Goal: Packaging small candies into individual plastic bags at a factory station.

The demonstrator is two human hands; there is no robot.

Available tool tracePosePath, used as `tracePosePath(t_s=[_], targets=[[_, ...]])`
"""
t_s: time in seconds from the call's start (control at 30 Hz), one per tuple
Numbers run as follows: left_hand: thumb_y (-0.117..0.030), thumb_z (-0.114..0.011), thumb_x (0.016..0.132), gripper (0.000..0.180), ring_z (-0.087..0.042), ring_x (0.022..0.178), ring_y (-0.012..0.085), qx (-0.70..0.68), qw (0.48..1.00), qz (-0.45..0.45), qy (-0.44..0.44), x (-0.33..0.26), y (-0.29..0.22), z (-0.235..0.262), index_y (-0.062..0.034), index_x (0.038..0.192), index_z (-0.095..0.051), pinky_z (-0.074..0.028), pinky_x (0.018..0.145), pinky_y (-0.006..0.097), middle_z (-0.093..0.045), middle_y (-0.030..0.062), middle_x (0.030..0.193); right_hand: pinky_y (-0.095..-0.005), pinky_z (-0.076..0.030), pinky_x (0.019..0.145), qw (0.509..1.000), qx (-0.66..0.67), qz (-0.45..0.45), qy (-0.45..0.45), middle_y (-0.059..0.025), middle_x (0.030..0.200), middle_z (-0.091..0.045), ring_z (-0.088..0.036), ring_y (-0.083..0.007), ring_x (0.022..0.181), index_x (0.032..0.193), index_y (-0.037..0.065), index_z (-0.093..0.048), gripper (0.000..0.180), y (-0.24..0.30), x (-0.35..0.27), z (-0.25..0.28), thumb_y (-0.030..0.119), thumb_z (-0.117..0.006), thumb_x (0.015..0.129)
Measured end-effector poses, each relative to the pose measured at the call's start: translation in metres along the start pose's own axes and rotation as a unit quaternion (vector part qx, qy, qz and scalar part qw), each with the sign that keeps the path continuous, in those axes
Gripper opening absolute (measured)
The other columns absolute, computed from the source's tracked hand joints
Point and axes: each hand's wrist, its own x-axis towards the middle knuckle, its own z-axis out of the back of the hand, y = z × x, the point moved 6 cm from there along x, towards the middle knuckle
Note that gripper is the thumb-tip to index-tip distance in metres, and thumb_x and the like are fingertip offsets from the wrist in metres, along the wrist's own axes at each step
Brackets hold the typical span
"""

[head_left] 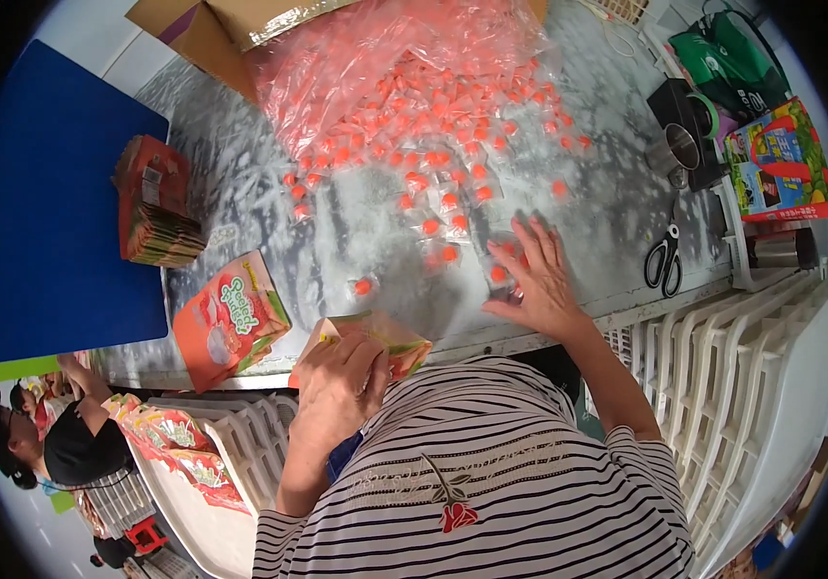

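**A:** What is being worked on, and how far along does it look?

**B:** A flat orange pouch point(375, 340) is pinched at its top edge by the left hand point(337, 386), at the near rim of the grey surface point(240, 203). Judging by the scene, most remains: a large heap of small wrapped orange sweets point(424, 125) lies beyond both hands, spilling from a clear plastic bag point(337, 58). Only one other pouch point(231, 318) lies just left of the left hand, and a stack of flat pouches point(155, 203) sits farther left.

**A:** And the hands?

**B:** The left is curled, fingers closed on the pouch. The right hand point(535, 275) reaches forward, palm down, fingers spread over a few loose sweets. Scissors point(665, 259) lie to its right.
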Motion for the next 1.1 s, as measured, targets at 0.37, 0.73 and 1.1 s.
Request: tracePosePath(t_s=[0.37,0.73,1.1], targets=[[-0.002,-0.069,0.074,0.014,-0.063,0.073,0.0313,-0.009,0.999,-0.030,-0.006,0.010,-0.005,0.012,-0.0021,0.088,-0.065,-0.049,0.065,0.037,-0.066,0.0122,0.087,-0.0380,-0.050,0.069,0.987,-0.015,0.083,-0.134,-0.0109,0.107,-0.057,-0.058,-0.0273,0.084,0.096,0.008,-0.066,0.024,-0.003,-0.005,-0.002,0.016,-0.075,0.075],[-0.007,-0.068,0.078,0.014,-0.061,0.075,0.0337,-0.040,0.995,-0.087,0.042,0.037,-0.008,-0.014,-0.0019,0.089,-0.061,-0.048,0.069,0.041,-0.063,0.0138,0.086,-0.0190,-0.028,0.038,0.620,0.750,-0.205,-0.103,-0.0023,0.070,-0.060,-0.041,-0.0023,0.047,0.089,0.007,-0.060,0.028,0.081,0.059,0.014,0.032,-0.053,0.099],[-0.003,-0.067,0.079,0.012,-0.059,0.076,0.0340,-0.106,0.991,-0.067,0.040,0.036,-0.003,0.005,-0.0024,0.091,-0.063,-0.049,0.069,0.041,-0.061,0.0138,0.085,-0.0266,-0.048,0.079,0.871,0.486,-0.059,0.029,-0.0072,0.096,-0.062,-0.058,-0.0137,0.088,0.115,0.001,-0.055,0.028,0.120,0.066,0.018,0.022,-0.040,0.104]])
